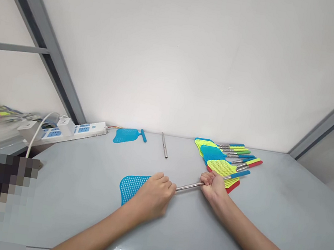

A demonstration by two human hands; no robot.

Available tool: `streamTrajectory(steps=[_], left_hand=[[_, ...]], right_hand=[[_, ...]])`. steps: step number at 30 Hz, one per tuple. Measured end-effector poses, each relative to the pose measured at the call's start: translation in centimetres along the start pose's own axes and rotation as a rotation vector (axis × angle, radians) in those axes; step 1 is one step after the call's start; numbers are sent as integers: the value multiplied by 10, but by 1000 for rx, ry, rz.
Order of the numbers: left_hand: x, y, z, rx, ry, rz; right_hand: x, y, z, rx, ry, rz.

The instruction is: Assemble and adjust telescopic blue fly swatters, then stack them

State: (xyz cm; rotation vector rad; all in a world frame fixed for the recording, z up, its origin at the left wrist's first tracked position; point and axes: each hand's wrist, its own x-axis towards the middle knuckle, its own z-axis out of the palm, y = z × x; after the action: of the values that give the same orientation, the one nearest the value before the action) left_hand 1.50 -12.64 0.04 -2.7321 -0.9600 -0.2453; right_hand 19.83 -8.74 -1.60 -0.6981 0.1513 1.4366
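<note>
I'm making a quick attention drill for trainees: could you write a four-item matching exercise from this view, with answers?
1. Held swatter
2. Loose metal rod
3. Power strip
4. Swatter pile

A. Mixed colours, overlapping
B. White and blue, far left
C. Gripped by left hand and right hand
D. Silver, lying apart

Pairs: 1-C, 2-D, 3-B, 4-A

A blue perforated swatter slants, metal shaft showing.

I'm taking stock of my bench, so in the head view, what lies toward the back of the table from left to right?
Power strip → blue mesh paddle → short blue handle → metal rod → pile of fly swatters.
</note>
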Motion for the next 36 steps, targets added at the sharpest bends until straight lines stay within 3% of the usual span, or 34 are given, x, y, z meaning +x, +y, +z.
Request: streamTrajectory(steps=[9, 22, 31, 36], left_hand=[[1, 2, 1, -72, 27, -26], [4, -5, 1, -259, 44, -115], [1, -10, -4, -501, 39, -208], [3, -3, -10, -576, 16, -163]], right_hand=[[-7, 3, 1, 12, -7, -1], [-8, -16, 11, -49, -175, 118], [-23, -22, 19, -93, -571, 78], [-30, -32, 22, -134, -657, 42]])
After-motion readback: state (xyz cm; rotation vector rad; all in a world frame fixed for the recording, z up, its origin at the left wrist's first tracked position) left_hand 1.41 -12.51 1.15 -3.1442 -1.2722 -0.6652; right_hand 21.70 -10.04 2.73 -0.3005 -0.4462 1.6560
